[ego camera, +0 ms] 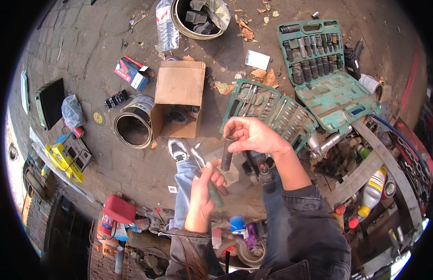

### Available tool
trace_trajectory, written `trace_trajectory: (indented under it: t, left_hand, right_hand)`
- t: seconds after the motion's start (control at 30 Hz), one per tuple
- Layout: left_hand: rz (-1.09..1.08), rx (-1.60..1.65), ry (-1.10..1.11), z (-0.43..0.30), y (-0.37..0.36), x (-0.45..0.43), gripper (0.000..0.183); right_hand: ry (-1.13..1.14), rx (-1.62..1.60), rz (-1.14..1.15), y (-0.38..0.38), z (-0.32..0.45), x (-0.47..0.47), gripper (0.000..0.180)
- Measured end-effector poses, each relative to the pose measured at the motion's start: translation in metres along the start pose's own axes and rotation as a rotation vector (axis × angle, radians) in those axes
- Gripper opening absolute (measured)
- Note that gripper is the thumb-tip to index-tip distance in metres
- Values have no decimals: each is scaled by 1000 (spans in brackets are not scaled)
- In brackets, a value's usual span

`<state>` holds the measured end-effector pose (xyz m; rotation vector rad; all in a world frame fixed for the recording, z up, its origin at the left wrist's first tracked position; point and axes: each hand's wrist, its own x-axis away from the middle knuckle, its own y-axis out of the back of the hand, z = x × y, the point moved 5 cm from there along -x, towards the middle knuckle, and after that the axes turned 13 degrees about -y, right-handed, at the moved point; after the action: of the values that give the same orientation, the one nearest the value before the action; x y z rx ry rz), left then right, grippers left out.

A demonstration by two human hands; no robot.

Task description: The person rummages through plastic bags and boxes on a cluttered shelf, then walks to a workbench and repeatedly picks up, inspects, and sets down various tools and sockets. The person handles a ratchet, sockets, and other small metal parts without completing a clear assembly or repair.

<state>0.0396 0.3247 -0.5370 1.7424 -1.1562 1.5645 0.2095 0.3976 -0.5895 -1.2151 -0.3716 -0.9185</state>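
My left hand (204,187) is closed around a ratchet wrench with a green handle (215,196). Its chrome head end (197,156) sticks up past the thumb. Just to the right, my right hand (249,136) grips a long dark deep socket (227,157) near its top between thumb and fingers. The socket is nearly upright, its round opening facing up, and stands apart from the ratchet head. Beyond my right hand lies an open green tool case (234,105) with small sockets and bits. Farther off, a second open green case (296,84) holds rows of large dark sockets.
A cardboard box (179,84) and a metal bucket (120,138) stand ahead on the dirty paved ground. Another bucket (183,33) holds dark parts. At right, a metal frame (381,154) surrounds bottles (375,183) and tools. A red-topped stool (120,209) is at lower left.
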Motion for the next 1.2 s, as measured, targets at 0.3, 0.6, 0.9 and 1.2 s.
trace_trajectory:
  t: [0.3,0.6,0.9,1.2]
  left_hand:
    - [-7,-153,7,10,-3,-1,35]
    - [21,-251,24,21,-8,1,26]
    - [17,-248,21,21,-6,0,23]
    - [22,-232,0,17,-7,2,22]
  right_hand:
    - [724,-732,-1308,242,-5,18,21]
    - [485,-470,-1665,306,11,-19,22]
    - [423,932,-1754,248,69,-22,54]
    - [-159,1074,-1552,270,77,-37,74]
